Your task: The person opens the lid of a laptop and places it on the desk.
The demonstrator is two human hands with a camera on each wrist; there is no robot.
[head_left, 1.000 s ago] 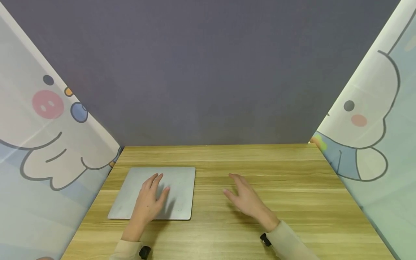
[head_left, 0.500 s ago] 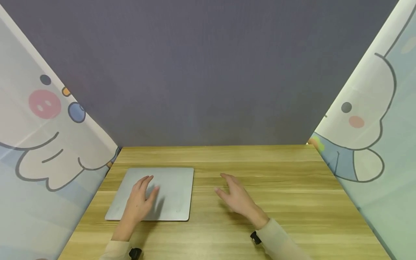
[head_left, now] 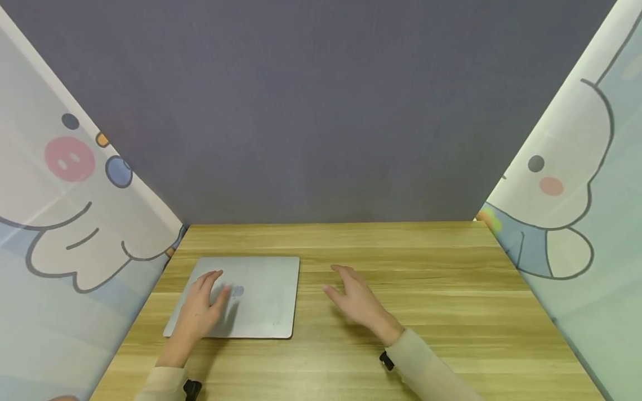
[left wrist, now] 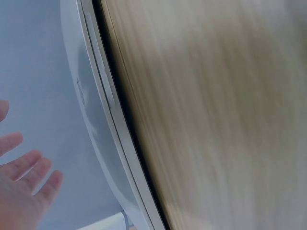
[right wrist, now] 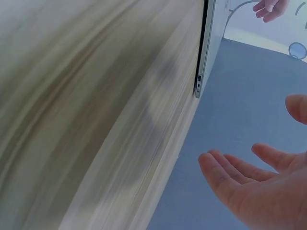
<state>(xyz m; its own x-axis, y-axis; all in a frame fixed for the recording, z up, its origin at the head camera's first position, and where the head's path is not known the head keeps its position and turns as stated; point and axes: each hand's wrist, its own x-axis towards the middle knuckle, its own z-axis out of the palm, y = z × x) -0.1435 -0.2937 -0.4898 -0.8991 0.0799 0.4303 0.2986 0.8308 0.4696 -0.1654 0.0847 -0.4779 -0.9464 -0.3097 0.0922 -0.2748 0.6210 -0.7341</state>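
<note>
Laptop [head_left: 263, 301]: closed, flat on the table [head_left: 431, 312], left side.
Handling: probably stiff, fairly heavy, slippery, fragile; best held by opposite side edges.
Left hand [head_left: 197, 309]: relaxed, empty, above the laptop.
Right hand [head_left: 358, 301]: relaxed, empty, above the table.

The person wears long sleeves of a pale cream colour; the left sleeve [head_left: 163, 383] and the right sleeve [head_left: 426, 365] look alike, plain, of one single tone, and each ends near the wrist. Beside the left cuff, on its inner side, sits a small black left wrist camera [head_left: 192, 389] of blocky shape, and a similar dark right wrist camera [head_left: 387, 361] sits by the right cuff, their finer details being too small to tell. The left hand [head_left: 197, 312] and the right hand [head_left: 358, 302] are bare.
</note>
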